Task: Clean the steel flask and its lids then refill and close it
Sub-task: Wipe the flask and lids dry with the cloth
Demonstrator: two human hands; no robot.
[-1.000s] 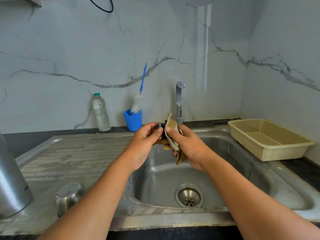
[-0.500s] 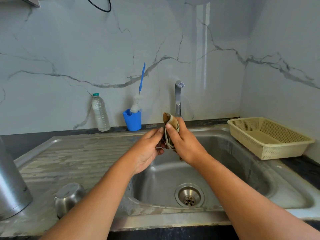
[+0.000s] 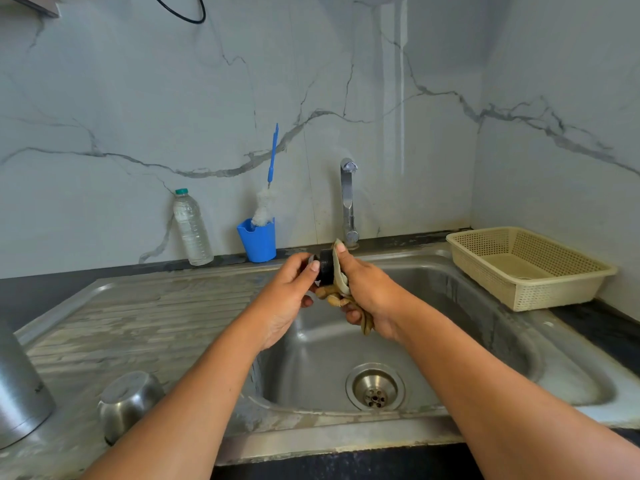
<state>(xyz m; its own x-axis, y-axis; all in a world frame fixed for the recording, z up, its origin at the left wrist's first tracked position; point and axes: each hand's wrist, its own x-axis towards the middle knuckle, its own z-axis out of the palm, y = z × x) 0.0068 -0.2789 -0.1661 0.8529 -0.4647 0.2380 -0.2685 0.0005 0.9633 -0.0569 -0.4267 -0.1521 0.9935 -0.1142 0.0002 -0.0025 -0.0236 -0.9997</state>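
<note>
Above the sink basin (image 3: 485, 327), the left hand (image 3: 287, 299) pinches the small black lid (image 3: 325, 268), fingers curled round it. The right hand (image 3: 370, 296) grips a beige cloth (image 3: 341, 280) pressed against that lid. Left of the basin stand the steel flask (image 3: 20, 396) and the upturned steel cap (image 3: 130, 401).

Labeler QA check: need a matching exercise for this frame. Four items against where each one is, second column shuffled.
Things:
1. black lid
2. cloth
3. steel cap
4. bottle brush

Places:
A. stands in the blue cup
B. rests on the drainboard
C. pinched by the left hand
D. gripped by the right hand

Pairs: 1-C, 2-D, 3-B, 4-A
</note>
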